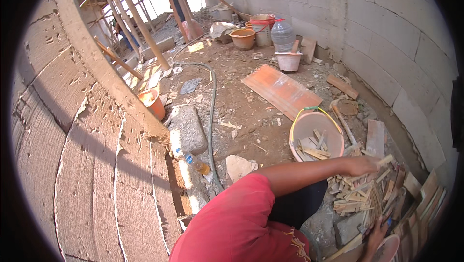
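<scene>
My left hand (361,165) reaches across a heap of wood scraps (355,194) on the right, its fingers closed around a short pale piece of wood (385,160). Lower down, my right hand (377,235) rests against the wood at the edge of the same heap, beside a small blue thing (389,221) too small to make out. Its fingers are partly hidden. Just beyond my left forearm stands a pale bucket (293,141) with a yellow-green handle, with several wood strips (316,152) inside. Part of another pinkish container (390,250) shows below my right hand.
An orange-faced board (280,90) lies on the dirt floor. Farther back stand buckets (242,39) and a large clear bottle (282,35). A hose (212,102) runs along the floor past a small bottle (197,164). Block walls (386,64) (87,165) rise on both sides.
</scene>
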Demonstrator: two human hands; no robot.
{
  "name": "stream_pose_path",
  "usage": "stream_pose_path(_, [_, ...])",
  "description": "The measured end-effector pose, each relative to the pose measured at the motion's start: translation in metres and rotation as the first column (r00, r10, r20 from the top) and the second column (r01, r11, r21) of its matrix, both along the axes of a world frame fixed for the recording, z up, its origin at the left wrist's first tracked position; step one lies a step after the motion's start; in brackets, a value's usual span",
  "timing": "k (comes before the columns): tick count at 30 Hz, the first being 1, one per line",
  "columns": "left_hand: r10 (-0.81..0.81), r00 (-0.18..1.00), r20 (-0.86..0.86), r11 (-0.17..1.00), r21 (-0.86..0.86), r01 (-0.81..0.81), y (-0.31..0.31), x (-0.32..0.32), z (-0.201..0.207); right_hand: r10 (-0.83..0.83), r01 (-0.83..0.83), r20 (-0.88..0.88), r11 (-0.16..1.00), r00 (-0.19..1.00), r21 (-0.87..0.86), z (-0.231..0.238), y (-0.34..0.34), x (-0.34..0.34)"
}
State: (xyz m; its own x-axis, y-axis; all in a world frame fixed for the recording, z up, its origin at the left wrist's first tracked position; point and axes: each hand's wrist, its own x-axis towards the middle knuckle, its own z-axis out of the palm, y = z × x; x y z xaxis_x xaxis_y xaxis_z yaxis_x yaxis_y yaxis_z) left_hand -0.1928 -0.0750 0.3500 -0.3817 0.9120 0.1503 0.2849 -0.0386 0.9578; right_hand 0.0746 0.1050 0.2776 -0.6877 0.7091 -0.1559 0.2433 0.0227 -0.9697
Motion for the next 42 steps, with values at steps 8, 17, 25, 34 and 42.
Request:
stream_pose_path(8, [-0.038,0.997,-0.073,0.895,-0.445,0.001,0.026,0.006,-0.035,0.012,-0.006,0.069,0.996,0.998,-0.084,-0.042,0.030,-0.027])
stream_pose_path(17, [-0.076,0.997,-0.021,0.917,-0.394,0.062,0.022,0.015,-0.016,-0.041,-0.114,0.254,0.816,0.966,0.566,-0.083,0.065,-0.018])
stream_pose_path(25, [-0.223,0.962,-0.158,0.930,-0.331,0.162,0.025,0.039,-0.020,0.044,-0.207,0.319,0.842,0.947,0.498,-0.086,0.072,0.008])
stream_pose_path(34, [0.129,0.841,0.526,0.851,-0.494,0.178,0.061,0.121,-0.181,-0.135,-0.029,0.278,0.856,0.951,0.516,-0.050,0.064,0.011])
stream_pose_path(42, [0.251,0.803,0.540,0.635,-0.718,0.285,0.058,0.157,-0.332,-0.288,0.086,0.399,0.887,0.871,0.454,-0.061,0.035,0.080])
